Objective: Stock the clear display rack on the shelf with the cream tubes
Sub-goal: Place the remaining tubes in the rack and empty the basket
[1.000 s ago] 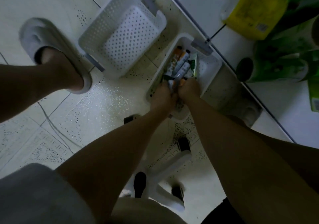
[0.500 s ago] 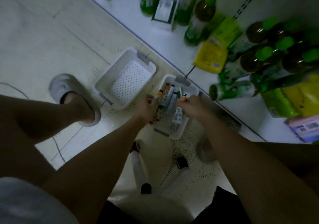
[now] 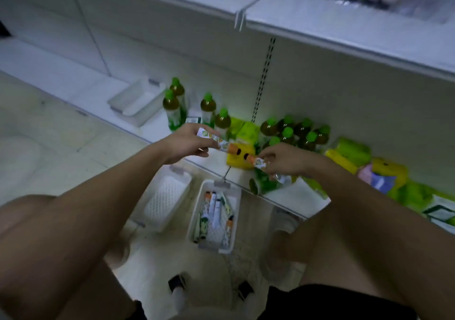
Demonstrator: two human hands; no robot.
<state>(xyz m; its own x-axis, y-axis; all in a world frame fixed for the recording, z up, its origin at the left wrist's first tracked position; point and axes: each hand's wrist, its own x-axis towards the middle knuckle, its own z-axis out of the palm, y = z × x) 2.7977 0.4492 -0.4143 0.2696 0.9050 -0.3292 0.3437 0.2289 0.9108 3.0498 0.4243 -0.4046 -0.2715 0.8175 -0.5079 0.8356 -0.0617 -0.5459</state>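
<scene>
My left hand [image 3: 187, 144] grips a white cream tube with an orange cap [image 3: 218, 143], its cap pointing right. My right hand [image 3: 285, 162] grips a second orange-capped tube [image 3: 258, 163], its cap pointing left. Both hands are raised above the floor, in front of the bottom shelf. Below them a white basket [image 3: 235, 196] on the floor holds several more cream tubes [image 3: 214, 211]. At the top right, a clear rack [image 3: 418, 7] on the upper shelf holds coloured items; it is blurred.
An empty perforated white basket [image 3: 167, 201] sits left of the tube basket. The bottom shelf carries green-capped bottles [image 3: 209, 108], yellow packs [image 3: 240, 156] and another white bin [image 3: 138, 100]. The upper shelf edge [image 3: 320, 31] runs overhead. Stool legs [image 3: 177, 292] stand between my knees.
Both hands lifted out of the floor basket, each carrying a tube, and rose to shelf height. My head tilted up, bringing the shelves into view.
</scene>
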